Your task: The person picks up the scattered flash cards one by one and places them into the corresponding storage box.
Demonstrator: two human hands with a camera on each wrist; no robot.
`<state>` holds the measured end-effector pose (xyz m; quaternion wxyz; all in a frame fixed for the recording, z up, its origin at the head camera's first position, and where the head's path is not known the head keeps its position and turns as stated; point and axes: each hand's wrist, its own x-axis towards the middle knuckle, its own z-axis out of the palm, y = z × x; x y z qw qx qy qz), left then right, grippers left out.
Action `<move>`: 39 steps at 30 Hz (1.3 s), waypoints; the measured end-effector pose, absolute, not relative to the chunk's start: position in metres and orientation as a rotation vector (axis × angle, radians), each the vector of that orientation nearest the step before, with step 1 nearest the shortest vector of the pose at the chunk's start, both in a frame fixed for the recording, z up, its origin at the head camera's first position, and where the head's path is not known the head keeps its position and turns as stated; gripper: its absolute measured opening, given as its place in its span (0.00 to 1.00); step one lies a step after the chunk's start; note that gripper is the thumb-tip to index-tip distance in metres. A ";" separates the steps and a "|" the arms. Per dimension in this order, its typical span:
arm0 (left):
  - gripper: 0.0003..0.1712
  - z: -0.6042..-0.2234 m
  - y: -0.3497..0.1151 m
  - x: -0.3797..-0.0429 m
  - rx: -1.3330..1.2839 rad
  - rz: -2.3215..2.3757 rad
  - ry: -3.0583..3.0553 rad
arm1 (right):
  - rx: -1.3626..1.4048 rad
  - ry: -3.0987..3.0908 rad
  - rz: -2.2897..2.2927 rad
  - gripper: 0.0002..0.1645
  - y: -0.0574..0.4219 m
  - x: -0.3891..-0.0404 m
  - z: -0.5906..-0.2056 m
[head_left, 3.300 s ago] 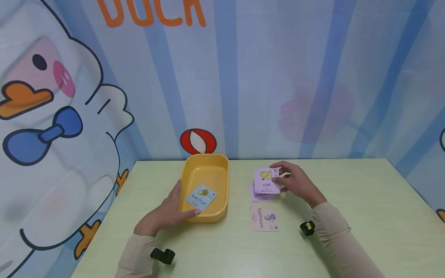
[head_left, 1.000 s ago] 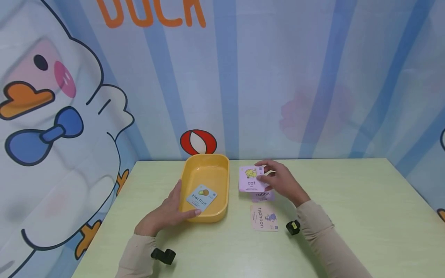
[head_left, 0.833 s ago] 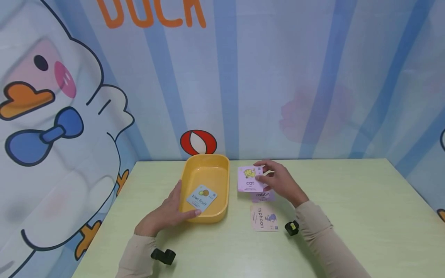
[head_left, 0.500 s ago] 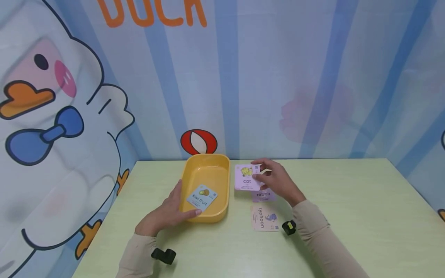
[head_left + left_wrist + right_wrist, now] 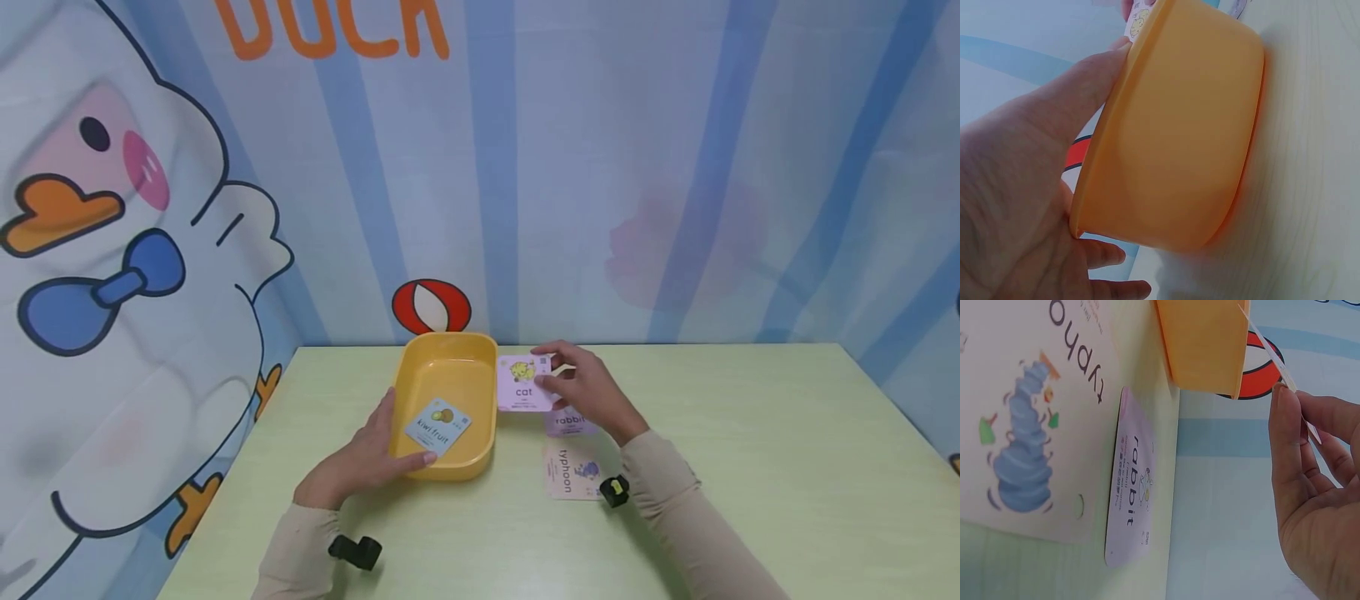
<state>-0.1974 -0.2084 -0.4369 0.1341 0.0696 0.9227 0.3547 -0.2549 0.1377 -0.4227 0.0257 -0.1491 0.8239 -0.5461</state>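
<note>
My right hand (image 5: 587, 385) pinches a lilac card printed "cat" (image 5: 517, 393) between thumb and fingers. The card is held up beside the right rim of a yellow plastic tub (image 5: 450, 343); in the right wrist view the card (image 5: 1275, 359) appears nearly edge-on. A blue "kiwi fruit" card (image 5: 438, 427) lies inside the tub. My left hand (image 5: 360, 458) rests against the tub's near left corner, thumb along the front rim and fingers stretched along the left side. Under the right hand lies a lilac "rabbit" card (image 5: 568, 423), partly covered.
A pale pink "typhoon" card (image 5: 572, 473) lies on the light wooden table (image 5: 750, 467), nearer than the rabbit card. Behind the table hangs a striped blue backdrop (image 5: 570, 167) with a duck drawing. Black wrist cameras (image 5: 356, 552) hang by both sleeves.
My right hand has carried the cat card left, from above the rabbit card to the tub's right rim, uncovering more of the rabbit card. The left hand and tub have stayed put.
</note>
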 end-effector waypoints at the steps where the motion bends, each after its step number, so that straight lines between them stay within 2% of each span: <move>1: 0.73 -0.437 -0.208 -0.198 0.197 1.030 2.673 | -0.461 2.547 -1.689 0.24 0.138 -0.255 -0.423; 23: 0.72 -0.437 -0.208 -0.198 0.204 1.038 2.672 | -0.432 2.542 -1.672 0.28 0.135 -0.258 -0.412; 39: 0.72 -0.439 -0.207 -0.199 0.217 1.078 2.675 | -0.454 2.496 -1.710 0.26 0.123 -0.260 -0.415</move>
